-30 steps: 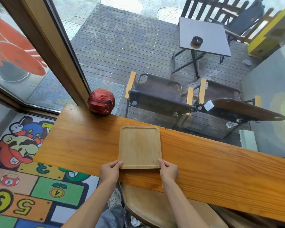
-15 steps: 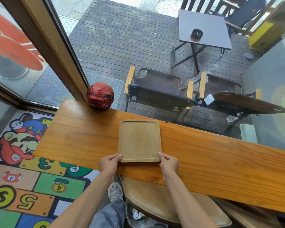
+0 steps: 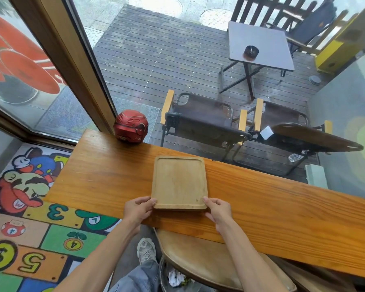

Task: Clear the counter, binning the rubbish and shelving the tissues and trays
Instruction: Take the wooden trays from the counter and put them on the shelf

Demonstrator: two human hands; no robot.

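Note:
A pale wooden tray [image 3: 178, 181] lies on the long orange-brown wooden counter [image 3: 282, 218], its near edge towards me. Under that near edge a second thin edge shows, so it may rest on another tray. My left hand [image 3: 138, 209] grips the tray's near left corner, fingers curled at the rim. My right hand [image 3: 217, 209] grips the near right corner the same way. The tray's surface is bare.
A red helmet [image 3: 131, 126] sits at the counter's far left by the window frame. A tan stool seat [image 3: 209, 264] stands under the counter, with a bin [image 3: 177, 279] holding crumpled rubbish beside it. Outside the glass are chairs and a grey table.
Both hands have stayed on the tray's near corners. The near edge now seems slightly raised, showing a second edge beneath. My head has shifted a little.

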